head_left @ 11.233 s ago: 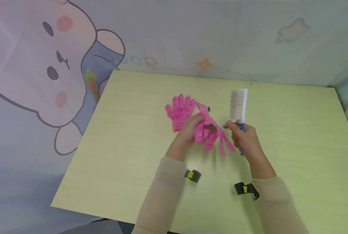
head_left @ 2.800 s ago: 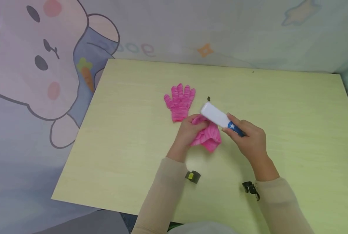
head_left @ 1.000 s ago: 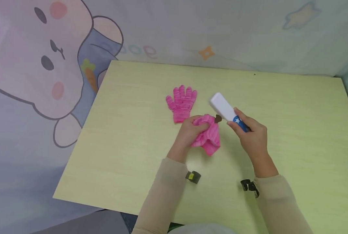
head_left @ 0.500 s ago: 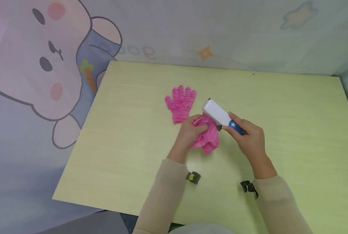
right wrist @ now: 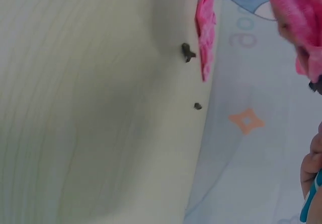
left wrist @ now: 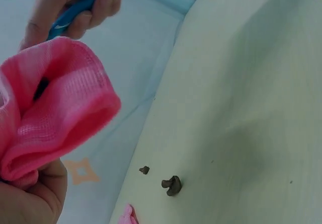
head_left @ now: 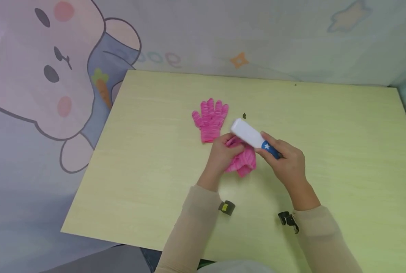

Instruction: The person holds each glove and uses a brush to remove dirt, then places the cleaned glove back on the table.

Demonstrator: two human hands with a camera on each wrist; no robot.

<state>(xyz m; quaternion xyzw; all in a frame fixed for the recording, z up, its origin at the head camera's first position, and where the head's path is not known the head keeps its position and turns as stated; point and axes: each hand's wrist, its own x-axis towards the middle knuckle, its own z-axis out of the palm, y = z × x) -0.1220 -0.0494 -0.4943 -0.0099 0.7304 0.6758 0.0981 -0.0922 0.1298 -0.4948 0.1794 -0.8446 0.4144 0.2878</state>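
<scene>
In the head view my left hand (head_left: pixel 221 153) grips a bunched pink knitted glove (head_left: pixel 247 161) above the table, its cuff hanging down. My right hand (head_left: pixel 286 159) holds a brush (head_left: pixel 247 133) by its blue, star-printed handle. The brush's white back faces up and its head lies over the top of the glove; the bristles are hidden. A dark spot shows in a fold of the glove (left wrist: pixel 65 103) in the left wrist view. A second pink glove (head_left: pixel 210 121) lies flat on the table, fingers pointing away.
A small dark brown bit (head_left: pixel 244 115) lies on the pale yellow-green table (head_left: pixel 138 159). The left wrist view also shows a larger brown lump (left wrist: pixel 172 185) on the tabletop. A cartoon-printed cloth (head_left: pixel 196 34) hangs behind the table.
Earlier the brush stood upright, apart from the glove. In the last second it has come from the upper right back over the glove. The brown lump beside the glove is now hidden in the head view.
</scene>
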